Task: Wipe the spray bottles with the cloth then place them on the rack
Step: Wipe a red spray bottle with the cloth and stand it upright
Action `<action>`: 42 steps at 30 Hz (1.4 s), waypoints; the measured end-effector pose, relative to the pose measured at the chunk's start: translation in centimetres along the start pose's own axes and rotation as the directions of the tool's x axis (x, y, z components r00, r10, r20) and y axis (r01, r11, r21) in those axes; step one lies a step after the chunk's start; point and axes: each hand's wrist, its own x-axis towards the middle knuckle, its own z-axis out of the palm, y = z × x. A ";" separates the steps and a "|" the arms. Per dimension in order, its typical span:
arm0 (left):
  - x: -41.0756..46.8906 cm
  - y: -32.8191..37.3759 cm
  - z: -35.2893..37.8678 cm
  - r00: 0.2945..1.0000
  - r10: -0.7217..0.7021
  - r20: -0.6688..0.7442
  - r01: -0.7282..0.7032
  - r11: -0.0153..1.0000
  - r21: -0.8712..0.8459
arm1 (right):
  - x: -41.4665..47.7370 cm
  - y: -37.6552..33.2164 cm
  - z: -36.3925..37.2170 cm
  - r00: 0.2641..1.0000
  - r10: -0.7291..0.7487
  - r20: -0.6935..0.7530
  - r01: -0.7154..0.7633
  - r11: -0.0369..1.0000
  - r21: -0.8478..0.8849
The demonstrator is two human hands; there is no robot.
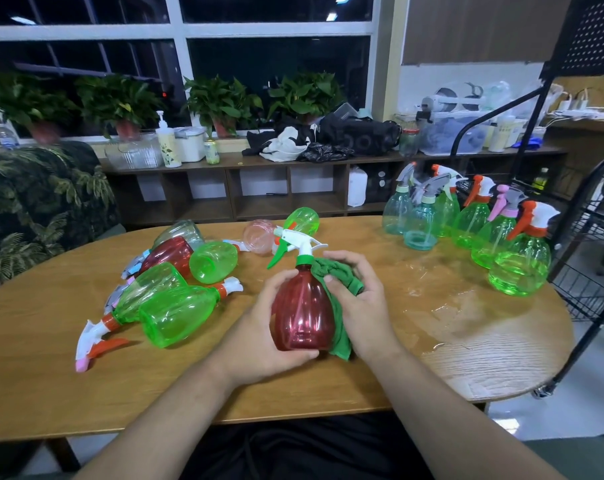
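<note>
gripping the red spray bottle [302,313] round its lower body, the left hand [259,327] holds it upright over the middle of the table [51,358]. its fingers curl behind the belly and the thumb lies across the front near the base. that grip seems meant to steady the bottle and leave its right flank free for wiping. the right hand [359,299] has the green cloth [338,278] bunched under curled fingers and presses it against the bottle's shoulder, just below the green collar. a tail of cloth hangs down the side to the base. the trigger head points left, away from the cloth.

the red bottle looks empty: light passes through it and no liquid line shows. to the left, the lying bottles [176,313], green, red and clear, rest in a heap on their sides, likely waiting their turn. nothing shows inside them either. on the right, the upright bottles [473,223] stand in a row by the table edge beside the black wire rack [591,271], probably parked within reach of it. a wet patch [442,306] shines on the wood between them and the hands. every bottle in view is on the table or in hand, none on the rack.
</note>
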 end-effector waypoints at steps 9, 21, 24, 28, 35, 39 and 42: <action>0.0 0.5 -0.1 0.996 0.030 -0.082 -0.022 0.994 0.105 | -0.2 1.1 0.0 0.994 -0.099 0.041 0.104 0.985 -0.138; 0.6 -0.1 -0.8 0.877 -0.123 -0.464 0.144 0.990 0.008 | -0.9 1.4 0.6 0.925 -0.320 0.203 0.369 0.884 -0.287; 0.6 -0.3 -0.8 0.866 -0.136 -0.481 0.158 0.987 0.004 | -1.0 1.3 0.7 0.894 -0.386 0.230 0.443 0.841 -0.310; 0.6 -0.2 -0.7 0.898 -0.109 -0.427 0.144 0.988 0.051 | -1.0 1.5 0.6 0.896 -0.387 0.218 0.440 0.839 -0.318; 0.1 0.3 -0.6 0.979 0.029 -0.200 0.010 0.982 0.191 | -0.6 1.6 0.1 0.959 -0.255 0.126 0.281 0.917 -0.283; 0.0 0.8 -0.7 0.987 0.074 -0.143 -0.050 0.985 0.166 | -0.5 1.4 0.3 0.989 -0.130 0.067 0.140 0.975 -0.175; -0.2 1.2 -0.6 0.988 0.093 -0.127 -0.075 0.988 0.135 | -0.2 0.7 0.3 0.997 0.050 0.053 -0.052 0.998 0.034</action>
